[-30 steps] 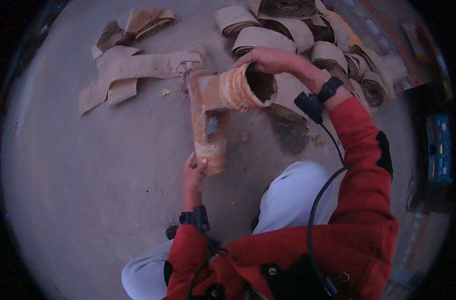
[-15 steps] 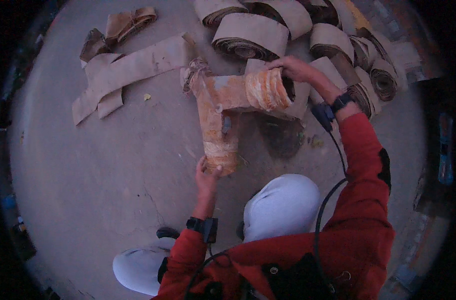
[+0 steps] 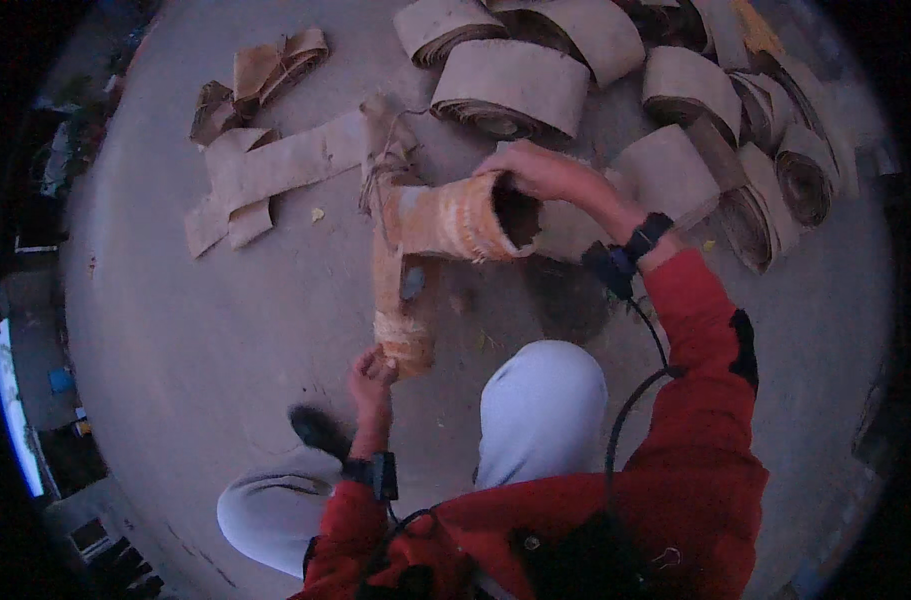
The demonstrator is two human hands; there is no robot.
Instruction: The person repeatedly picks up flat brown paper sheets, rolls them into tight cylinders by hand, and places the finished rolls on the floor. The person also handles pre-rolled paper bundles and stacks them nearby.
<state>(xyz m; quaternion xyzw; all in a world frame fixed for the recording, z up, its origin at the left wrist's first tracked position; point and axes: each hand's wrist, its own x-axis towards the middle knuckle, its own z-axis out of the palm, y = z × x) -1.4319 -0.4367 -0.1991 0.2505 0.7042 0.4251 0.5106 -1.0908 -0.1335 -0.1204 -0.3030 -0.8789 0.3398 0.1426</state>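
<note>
Just ahead of the pale-trousered knees (image 3: 542, 415), both hands have the orange branched pipe piece (image 3: 420, 222)!
Head view: right hand (image 3: 535, 168) clutches the open branch's rim, left hand (image 3: 372, 378) pinches the lower end. Those two ends look already banded in pale fibre; beyond, rolled strips (image 3: 510, 85) lie untouched, and how much remains doesn't show.

Ground (image 3: 205, 350): flat and grey-brown, spreading beneath me.
Light: dim, bluish, even across my surroundings.
Left margin: a bright bluish-white strip (image 3: 13, 410) beside dark structures (image 3: 70, 458), too blurred for me to identify.
</note>
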